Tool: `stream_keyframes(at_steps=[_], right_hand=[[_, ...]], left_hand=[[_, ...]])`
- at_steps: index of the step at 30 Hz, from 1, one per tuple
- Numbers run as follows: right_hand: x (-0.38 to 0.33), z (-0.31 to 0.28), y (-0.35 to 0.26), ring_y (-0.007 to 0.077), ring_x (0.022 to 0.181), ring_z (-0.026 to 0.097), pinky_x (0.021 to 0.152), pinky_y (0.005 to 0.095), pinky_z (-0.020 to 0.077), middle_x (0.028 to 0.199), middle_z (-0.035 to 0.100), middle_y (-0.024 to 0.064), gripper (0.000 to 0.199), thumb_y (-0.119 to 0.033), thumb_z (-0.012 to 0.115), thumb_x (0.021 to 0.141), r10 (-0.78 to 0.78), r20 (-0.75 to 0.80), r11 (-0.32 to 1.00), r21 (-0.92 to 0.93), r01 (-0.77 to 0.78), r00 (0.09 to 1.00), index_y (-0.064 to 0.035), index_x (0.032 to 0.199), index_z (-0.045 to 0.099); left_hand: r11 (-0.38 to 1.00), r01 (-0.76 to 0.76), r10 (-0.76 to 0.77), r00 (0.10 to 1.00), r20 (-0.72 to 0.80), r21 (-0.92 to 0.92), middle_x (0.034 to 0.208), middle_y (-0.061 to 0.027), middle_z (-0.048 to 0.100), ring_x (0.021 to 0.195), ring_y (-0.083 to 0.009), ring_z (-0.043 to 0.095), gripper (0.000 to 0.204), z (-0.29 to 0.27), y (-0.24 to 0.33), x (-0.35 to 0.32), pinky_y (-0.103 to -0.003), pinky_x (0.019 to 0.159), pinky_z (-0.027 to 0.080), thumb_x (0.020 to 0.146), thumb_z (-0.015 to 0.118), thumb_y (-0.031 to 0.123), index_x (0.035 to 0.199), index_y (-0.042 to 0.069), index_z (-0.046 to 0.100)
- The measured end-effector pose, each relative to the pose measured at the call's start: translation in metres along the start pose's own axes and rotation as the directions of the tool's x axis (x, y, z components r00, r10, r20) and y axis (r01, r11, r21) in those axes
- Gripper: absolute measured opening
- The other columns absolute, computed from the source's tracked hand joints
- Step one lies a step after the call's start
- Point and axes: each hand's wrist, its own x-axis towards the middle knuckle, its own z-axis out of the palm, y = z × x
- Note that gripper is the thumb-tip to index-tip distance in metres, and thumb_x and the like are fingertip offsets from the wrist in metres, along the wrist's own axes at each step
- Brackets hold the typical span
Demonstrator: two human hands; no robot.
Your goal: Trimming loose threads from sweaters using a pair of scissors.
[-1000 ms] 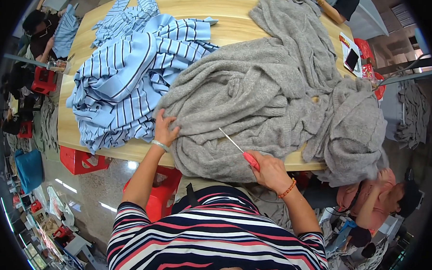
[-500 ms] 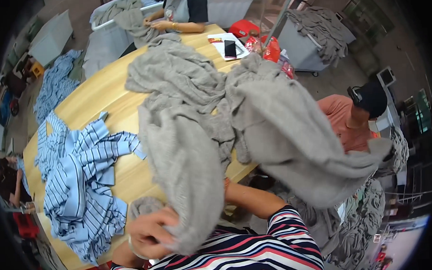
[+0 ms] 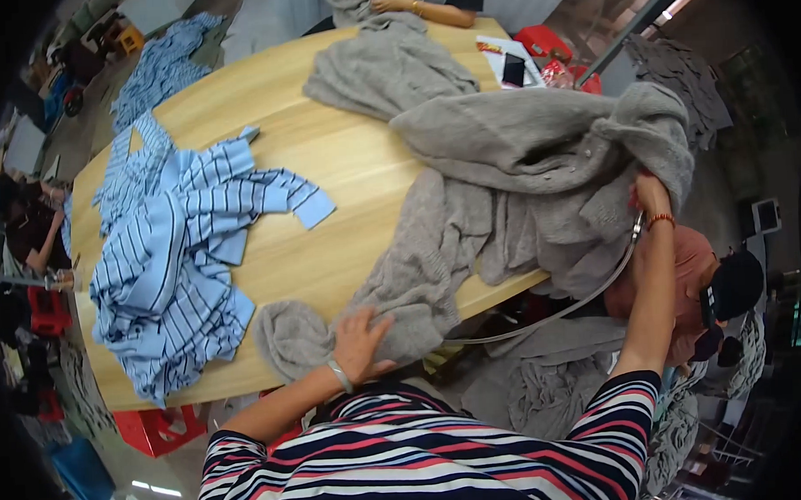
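- While the left hand (image 3: pixel 361 339) lies flat, fingers spread, on the near sleeve end of the grey knit garment (image 3: pixel 514 182), the right hand (image 3: pixel 650 196) is raised at the far right, gripping a bunched fold of the same garment (how tightly its fingers close I cannot tell).
- Head view: the garment runs diagonally across the wooden table (image 3: pixel 343 154), from the left hand at the near edge up and rightward to the right hand; each hand touches one end.
- A measuring tape (image 3: pixel 564 310) droops from the right hand below the table edge.
- A blue striped garment (image 3: pixel 173 260) lies left, apart.
- No containers show clearly.
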Motion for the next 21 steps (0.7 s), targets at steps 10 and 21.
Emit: stream_keyframes(at_steps=[10, 21], right_hand=[[-0.182, 0.204, -0.056, 0.0409, 0.097, 0.061, 0.082, 0.0439, 0.0485, 0.105, 0.062, 0.0258, 0.049, -0.017, 0.058, 0.083, -0.581, 0.239, 0.814, 0.171, 0.556, 0.778, -0.0048, 0.13, 0.047], [-0.289, 0.32, -0.126, 0.0397, 0.097, 0.06, 0.08, 0.044, 0.0481, 0.108, 0.061, 0.0214, 0.055, -0.02, 0.074, 0.075, -0.726, 0.374, 0.681, 0.276, 0.678, 0.577, -0.0056, 0.123, 0.051]], left_hand=[[0.834, 0.52, -0.465, 0.841, -0.276, 0.182, 0.149, -0.0155, 0.025, 0.137, -0.036, 0.025, 0.089, 0.029, -0.152, -0.01, -0.073, 0.097, 0.024, 0.065, 0.07, 0.011, 0.144, 0.024, 0.032], [0.772, 0.622, -0.554, 0.561, -0.615, -0.127, 0.152, -0.0214, 0.01, 0.14, -0.0422, 0.009, 0.097, -0.003, -0.142, -0.029, -0.063, 0.108, 0.011, 0.067, 0.077, 0.033, 0.147, 0.017, 0.024]])
